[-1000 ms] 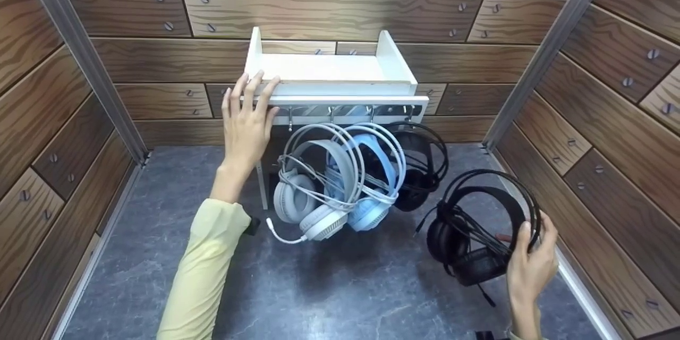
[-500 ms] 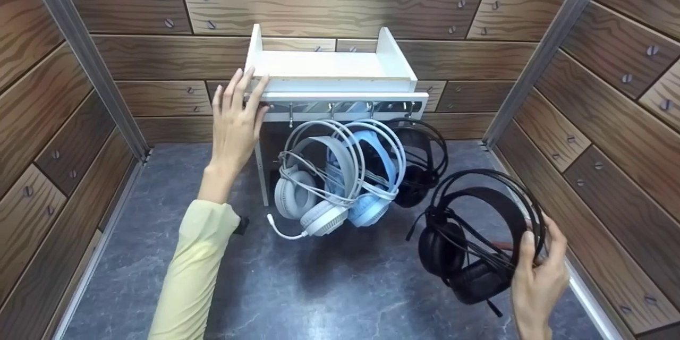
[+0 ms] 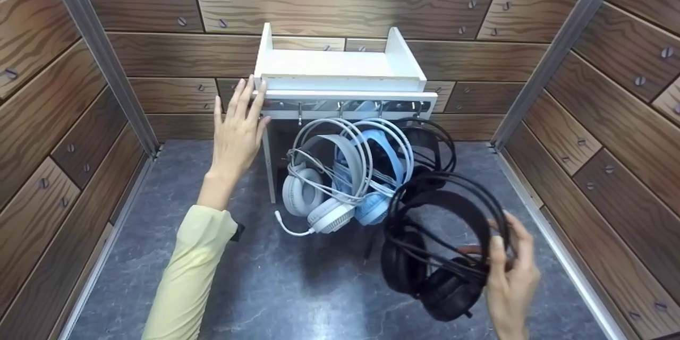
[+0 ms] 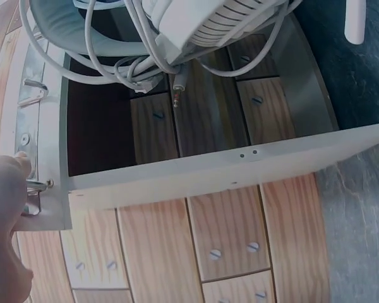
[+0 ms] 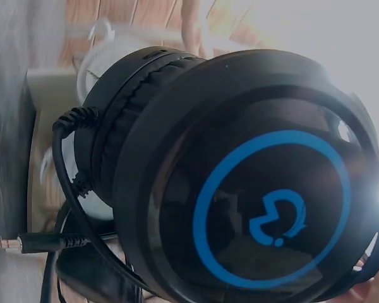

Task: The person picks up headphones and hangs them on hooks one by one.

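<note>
My right hand grips the headband of a black headset held above the floor, its cables looped around it. The right wrist view shows its ear cup with a blue ring and a dangling plug. My left hand rests, fingers extended, on the left end of a white rack. In the left wrist view it touches the metal strip beside a hook. From the rack hang a white-grey headset, a light blue headset and another black headset, partly hidden.
A white shelf with raised sides tops the rack. The leftmost hook bears no headset. Wood-patterned walls enclose the dark grey floor on three sides.
My right hand has carried the black headset leftward, closer to the hanging headsets. My left hand has shifted slightly along the rack's left end, staying in contact.
</note>
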A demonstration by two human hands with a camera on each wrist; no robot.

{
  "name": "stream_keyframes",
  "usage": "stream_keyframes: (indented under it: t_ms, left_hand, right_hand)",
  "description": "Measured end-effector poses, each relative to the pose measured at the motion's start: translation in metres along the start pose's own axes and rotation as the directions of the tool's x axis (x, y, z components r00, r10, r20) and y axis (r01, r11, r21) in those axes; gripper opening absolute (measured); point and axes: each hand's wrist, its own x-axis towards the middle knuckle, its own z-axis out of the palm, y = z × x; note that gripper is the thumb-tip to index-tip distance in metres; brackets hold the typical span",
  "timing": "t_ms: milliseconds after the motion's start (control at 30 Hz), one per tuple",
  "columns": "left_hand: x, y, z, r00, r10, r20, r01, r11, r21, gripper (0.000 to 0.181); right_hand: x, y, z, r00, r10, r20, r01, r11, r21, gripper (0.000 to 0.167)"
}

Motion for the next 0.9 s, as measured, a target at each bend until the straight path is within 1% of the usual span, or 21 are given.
stream_keyframes:
  t_ms: [100,167,200,267,367,400,500,600,633,700,800,867,900]
  left_hand:
    - [0.001,-0.001,0.001,1.0,0.012,0.003,-0.012,1.0,0.001,0.06]
    - [0.001,-0.001,0.0,1.0,0.013,0.002,-0.013,1.0,0.0,0.06]
    - [0.001,-0.002,0.0,1.0,0.011,0.002,-0.011,1.0,0.002,0.059]
    - [0.001,-0.002,0.0,1.0,0.003,0.006,-0.003,1.0,0.0,0.058]
    - [0.001,-0.002,-0.002,1.0,-0.008,0.018,0.008,1.0,-0.001,0.057]
    - [0.001,-0.002,-0.002,1.0,-0.01,0.024,0.01,1.0,-0.002,0.057]
    - [0.001,-0.002,-0.004,0.999,-0.018,0.039,0.018,1.0,-0.012,0.057]
    - [0.001,-0.001,-0.006,0.998,-0.026,0.054,0.027,0.999,-0.022,0.057]
    - [0.001,-0.001,-0.007,0.998,-0.026,0.059,0.028,0.999,-0.024,0.057]
    - [0.002,-0.001,-0.009,0.997,-0.026,0.072,0.028,0.999,-0.029,0.057]
    - [0.003,-0.003,-0.012,0.996,-0.016,0.092,0.02,0.999,-0.04,0.056]
    - [0.004,-0.004,-0.014,0.994,-0.008,0.106,0.014,0.998,-0.054,0.055]
    - [0.005,-0.005,-0.015,0.994,-0.004,0.113,0.01,0.998,-0.06,0.054]
  right_hand:
    - [-0.004,-0.001,0.01,0.999,0.017,0.042,-0.02,0.997,0.08,0.042]
    - [-0.006,-0.002,0.017,0.998,0.021,0.064,-0.027,0.996,0.091,0.041]
    - [-0.007,-0.003,0.021,0.996,0.042,0.077,-0.05,0.993,0.107,0.042]
    - [-0.008,-0.005,0.028,0.993,0.061,0.101,-0.07,0.993,0.093,0.042]
    - [-0.011,-0.01,0.04,0.991,0.062,0.12,-0.072,0.994,0.083,0.042]
    - [-0.012,-0.013,0.044,0.99,0.062,0.123,-0.07,0.995,0.064,0.042]
    - [-0.013,-0.018,0.058,0.993,0.011,0.115,-0.012,1.0,0.008,0.04]
    - [-0.012,-0.023,0.072,0.993,0.006,0.121,0.0,0.998,-0.056,0.04]
    - [-0.012,-0.025,0.077,0.992,0.013,0.126,-0.007,0.999,-0.052,0.04]
    - [-0.012,-0.027,0.088,0.986,0.055,0.155,-0.059,0.998,0.019,0.039]
    - [-0.011,-0.03,0.106,0.973,0.121,0.194,-0.151,0.978,0.145,0.038]
    - [-0.01,-0.031,0.118,0.968,0.141,0.209,-0.185,0.961,0.206,0.037]
    - [-0.009,-0.031,0.124,0.966,0.14,0.216,-0.188,0.957,0.22,0.037]
